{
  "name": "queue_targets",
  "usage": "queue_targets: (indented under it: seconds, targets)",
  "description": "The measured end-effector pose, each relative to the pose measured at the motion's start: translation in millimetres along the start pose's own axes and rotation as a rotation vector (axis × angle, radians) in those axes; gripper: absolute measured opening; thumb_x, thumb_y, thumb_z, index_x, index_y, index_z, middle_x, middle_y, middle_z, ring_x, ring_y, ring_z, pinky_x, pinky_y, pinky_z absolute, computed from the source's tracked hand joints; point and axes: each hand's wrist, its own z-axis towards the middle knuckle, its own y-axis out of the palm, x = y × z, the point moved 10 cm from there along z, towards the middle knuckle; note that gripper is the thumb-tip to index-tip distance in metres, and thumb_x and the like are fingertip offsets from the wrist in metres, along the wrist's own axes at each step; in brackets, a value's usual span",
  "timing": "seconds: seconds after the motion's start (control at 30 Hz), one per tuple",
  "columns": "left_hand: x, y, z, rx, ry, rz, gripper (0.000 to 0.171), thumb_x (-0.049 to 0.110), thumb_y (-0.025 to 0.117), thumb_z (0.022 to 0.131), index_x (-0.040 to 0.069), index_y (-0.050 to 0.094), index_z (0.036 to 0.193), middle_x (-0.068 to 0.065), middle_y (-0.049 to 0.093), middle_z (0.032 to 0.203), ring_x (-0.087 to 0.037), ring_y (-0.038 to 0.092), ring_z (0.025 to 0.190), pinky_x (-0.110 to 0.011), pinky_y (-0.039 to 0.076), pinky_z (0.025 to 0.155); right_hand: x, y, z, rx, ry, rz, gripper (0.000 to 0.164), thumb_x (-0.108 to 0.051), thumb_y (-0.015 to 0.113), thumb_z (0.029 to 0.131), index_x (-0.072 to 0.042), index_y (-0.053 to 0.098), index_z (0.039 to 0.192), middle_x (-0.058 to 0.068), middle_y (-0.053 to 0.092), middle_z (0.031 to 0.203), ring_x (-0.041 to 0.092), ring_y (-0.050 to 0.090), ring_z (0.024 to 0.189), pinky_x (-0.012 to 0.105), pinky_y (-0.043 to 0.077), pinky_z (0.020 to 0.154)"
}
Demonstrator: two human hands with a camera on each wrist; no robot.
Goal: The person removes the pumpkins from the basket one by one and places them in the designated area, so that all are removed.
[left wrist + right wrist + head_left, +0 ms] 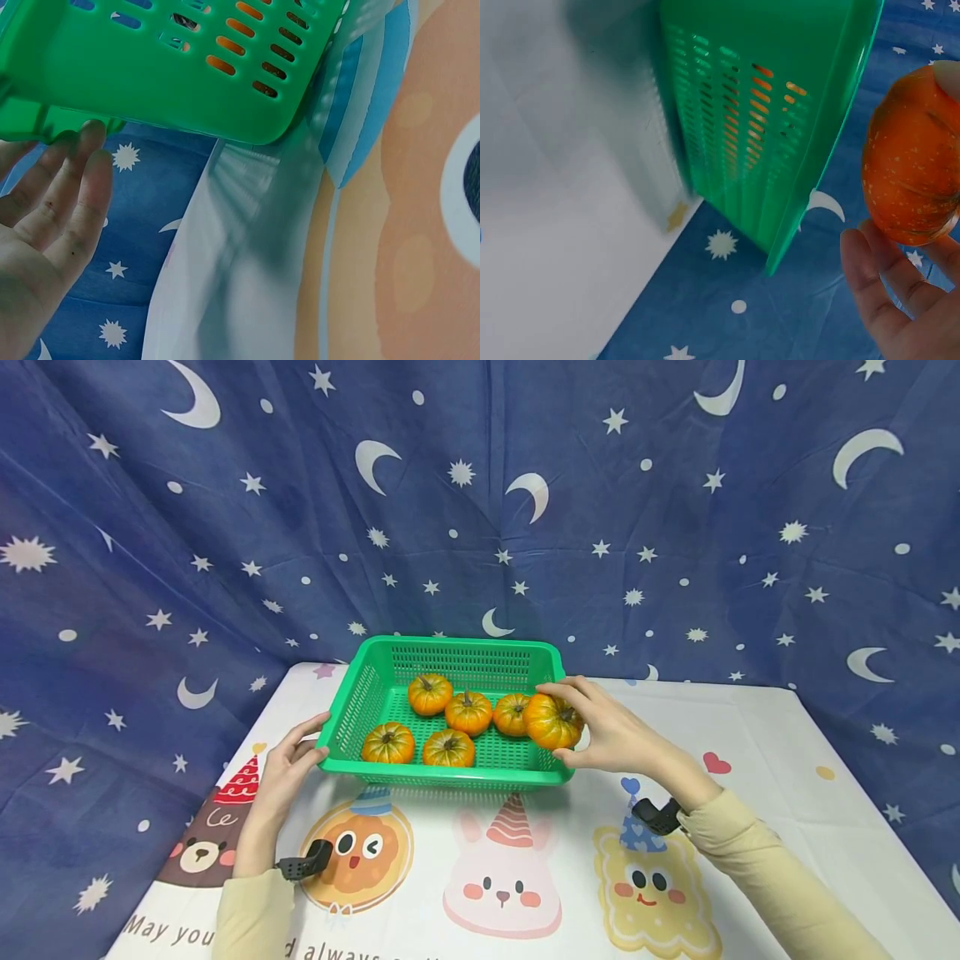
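Observation:
A green plastic basket (450,774) with slotted sides holds several small orange pumpkins, among them one pumpkin (430,694) at the back and another pumpkin (387,743) at the front left. My left hand (281,772) holds the basket's left rim; in the left wrist view its fingers (82,187) reach the rim from below. Over the basket's right end, my right hand (611,727) grips a pumpkin (553,722) between thumb and fingers. That held pumpkin (911,161) is raised beside the rim in the right wrist view, part of it cut off by the frame.
A white tablecloth (765,752) with cartoon prints lies under the basket. Behind the table hangs a dark blue curtain (450,577) with moons and stars. Black wrist cameras sit on the left wrist (306,862) and right wrist (658,817).

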Motion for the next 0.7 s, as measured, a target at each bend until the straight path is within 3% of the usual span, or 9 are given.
queue_targets:
  seconds: [0.17,0.53,0.7]
  targets:
    - [0.0,-0.5,0.0,0.002,0.001,0.001,0.048,0.004,0.052,0.094,0.004,0.045,0.142,0.015,0.049,0.120,0.007,0.060,0.094,-0.011,0.043,0.081,8.8,-5.6,-6.9,0.014,0.028,0.025,0.082,-0.030,0.080,0.071,-0.024,0.041,0.143,0.004,0.044,0.138,0.020,0.049,0.117,0.042,0.050,0.091]
    - [1.1,0.5,-0.3,-0.001,0.008,-0.024,0.048,0.004,0.052,0.094,0.003,0.045,0.141,0.014,0.049,0.121,0.006,0.060,0.094,-0.011,0.043,0.081,30.3,-20.9,-22.9,0.083,0.070,0.039,0.084,-0.023,0.081,0.069,-0.020,0.042,0.142,0.003,0.049,0.123,0.017,0.053,0.104,0.040,0.049,0.085]
    - [1.0,0.3,-0.6,0.001,-0.001,-0.016,0.048,0.004,0.052,0.094,0.004,0.045,0.142,0.014,0.049,0.121,0.007,0.060,0.094,-0.011,0.043,0.082,41.0,-24.4,-28.7,0.107,0.096,0.031,0.083,-0.022,0.081,0.069,-0.018,0.042,0.142,0.005,0.048,0.124,0.018,0.052,0.105,0.043,0.048,0.087]
